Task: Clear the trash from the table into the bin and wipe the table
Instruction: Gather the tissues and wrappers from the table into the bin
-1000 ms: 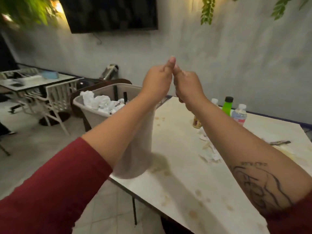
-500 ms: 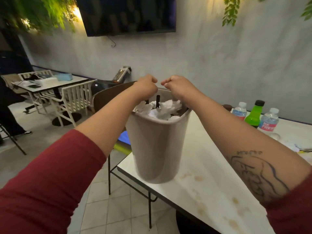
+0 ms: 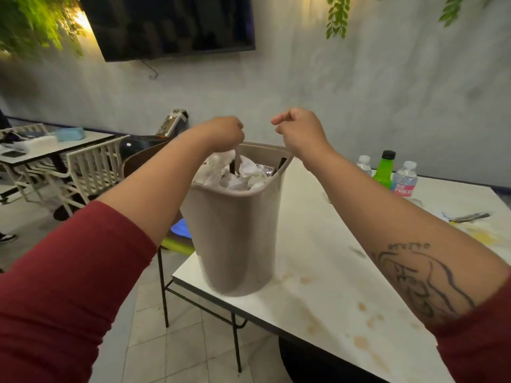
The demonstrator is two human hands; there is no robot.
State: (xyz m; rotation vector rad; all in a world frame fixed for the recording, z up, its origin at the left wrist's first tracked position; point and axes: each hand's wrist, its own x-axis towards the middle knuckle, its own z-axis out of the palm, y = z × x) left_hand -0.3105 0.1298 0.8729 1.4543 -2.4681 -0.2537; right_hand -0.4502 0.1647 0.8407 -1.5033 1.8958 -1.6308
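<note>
A beige plastic bin (image 3: 235,230) stands upright on the near left corner of the white table (image 3: 318,244). It is filled to the top with crumpled white paper and foil (image 3: 237,175). My left hand (image 3: 224,132) curls over the far left part of the rim and my right hand (image 3: 301,131) curls at the far right part, both gripping the bin. Brown stains (image 3: 359,341) dot the tabletop near me. A yellow smear (image 3: 481,236) and a piece of cutlery (image 3: 470,217) lie at the right edge.
A green bottle (image 3: 384,168) and two water bottles (image 3: 404,178) stand at the back of the table. A dark chair (image 3: 138,161) sits behind the bin. Another table (image 3: 55,145) with a white chair (image 3: 91,167) is at the left, across tiled floor.
My hands came down from being raised together and took the bin's rim. The bin went from leaning off the table's edge to upright on the corner.
</note>
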